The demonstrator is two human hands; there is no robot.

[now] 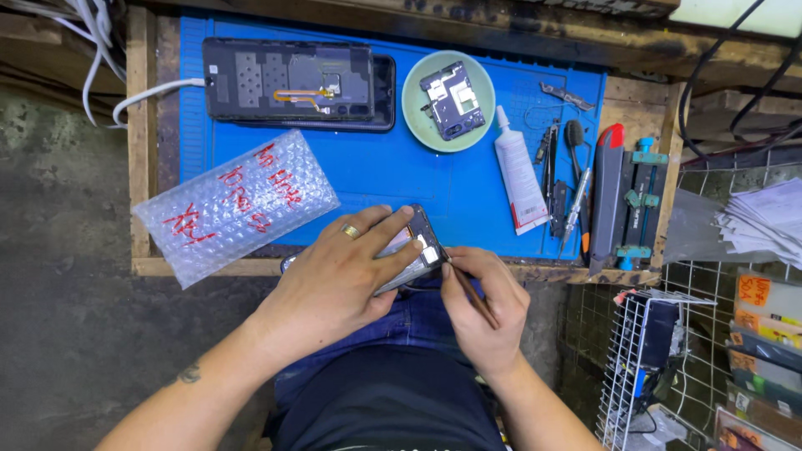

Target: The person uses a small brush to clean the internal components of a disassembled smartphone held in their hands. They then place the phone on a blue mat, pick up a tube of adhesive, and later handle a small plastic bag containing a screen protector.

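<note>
While the left hand (338,280) clamps an opened phone (411,255) at the mat's (434,188) near edge, the right hand (484,309) pinches a thin tool (469,288) against its corner. Judging by the loose board in the dish (415,113) and the stripped back panel (288,81), disassembly looks well along, though this phone's parts remain in place.

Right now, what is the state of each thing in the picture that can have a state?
Left hand: closed around the opened phone, ring on one finger.
Right hand: gripping a thin tool, tip at the phone.
Opened phone: held, back cover off, insides showing.
Thin tool: held, tip against the phone's edge.
Second phone: lying flat, back removed.
Green dish: holding a loose phone part.
Glue tube: capped, lying flat.
Bubble bag: lying flat.
</note>
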